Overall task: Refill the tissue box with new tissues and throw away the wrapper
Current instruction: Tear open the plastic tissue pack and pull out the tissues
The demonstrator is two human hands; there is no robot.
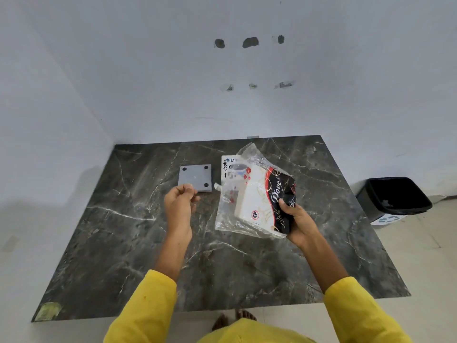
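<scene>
My right hand (pixel 298 220) grips the black and red end of a tissue pack (pixel 257 196) and holds it tilted over the dark marble table (pixel 123 243). The pack's clear plastic wrapper (pixel 249 152) is torn and flares loose at its far end, with the white tissues still inside. Behind the pack stands a white printed tissue box (pixel 228 167), mostly hidden by it. A grey square panel (pixel 195 178) with four dark dots lies flat to the left of the box. My left hand (pixel 180 203) hovers just in front of the panel, fingers curled against the thumb, holding nothing I can see.
A black bin (pixel 393 196) with a black liner stands on the floor off the table's right edge. White walls close off the far and left sides of the table. A yellowish stain (pixel 48 310) marks the table's near left corner.
</scene>
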